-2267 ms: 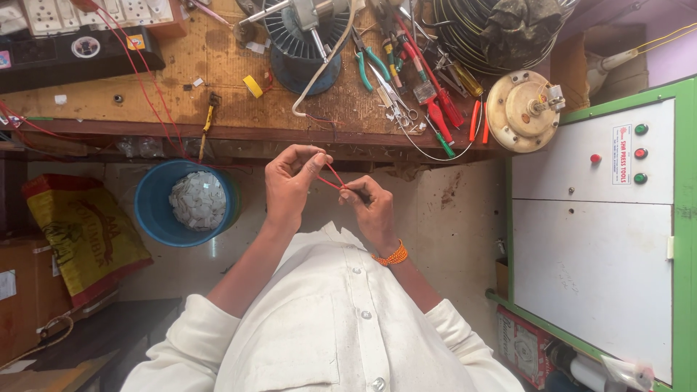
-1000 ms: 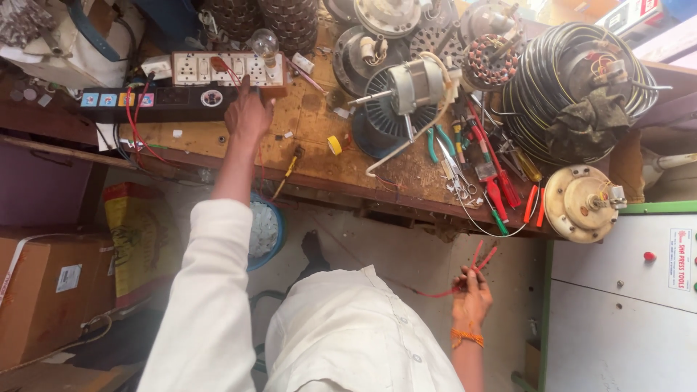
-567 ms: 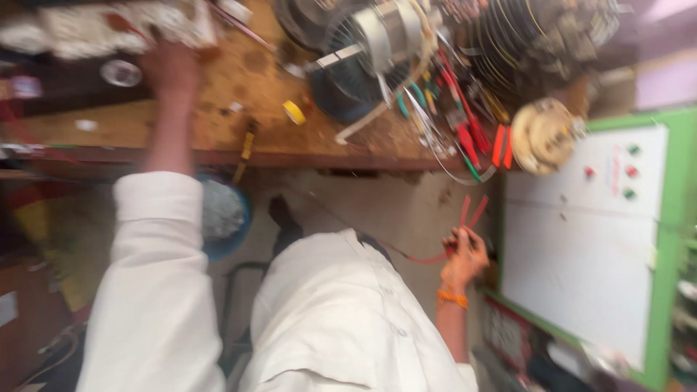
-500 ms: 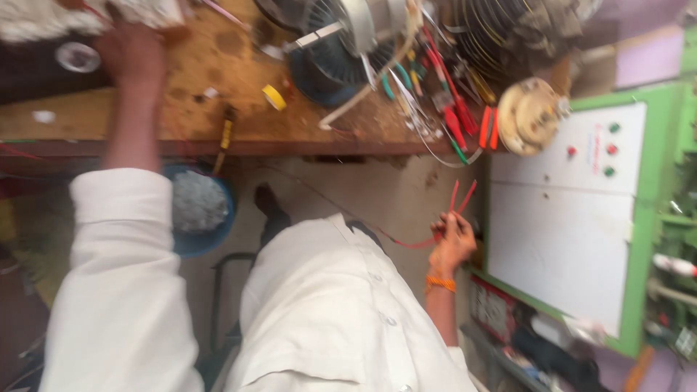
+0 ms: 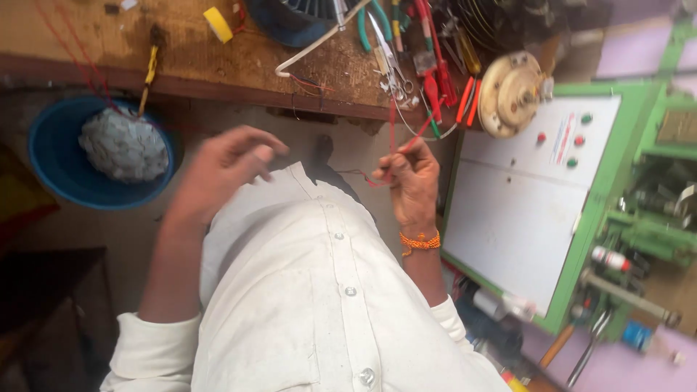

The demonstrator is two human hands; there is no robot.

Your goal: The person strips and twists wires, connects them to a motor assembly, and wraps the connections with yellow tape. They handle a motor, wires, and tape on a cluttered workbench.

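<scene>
Far left I see a blue tub on the floor w/ a grey-white crumpled bundle inside, just under the wooden bench edge. A yellow-handled tool lies on the bench above it, tip hanging over the edge, and a yellow tape roll sits further right on the bench top.

Next, left hand: raised in front of the white shirt, blurred, fingers loosely curled, half open. It's got nothing in it as far as I can tell; thumb and forefinger are near each other but the blur stops me saying if they pinch anything. It's apart from the wire.

Centre-right, the red wire: thin, red insulation, a couple of strands rising straight up out of the right hand toward the bench edge, plus a short bent length trailing left from the fist at approx chest level. Ends are too fine to make out.

Right hand: fingers closed round the red wire, pinched up near the fingertips, orange thread band on the wrist.

Above it a clutter of red- and green-handled pliers and scissors on the bench. Right of that a round cream motor part, then a white cabinet w/ green frame, red and green buttons on its front.
</scene>
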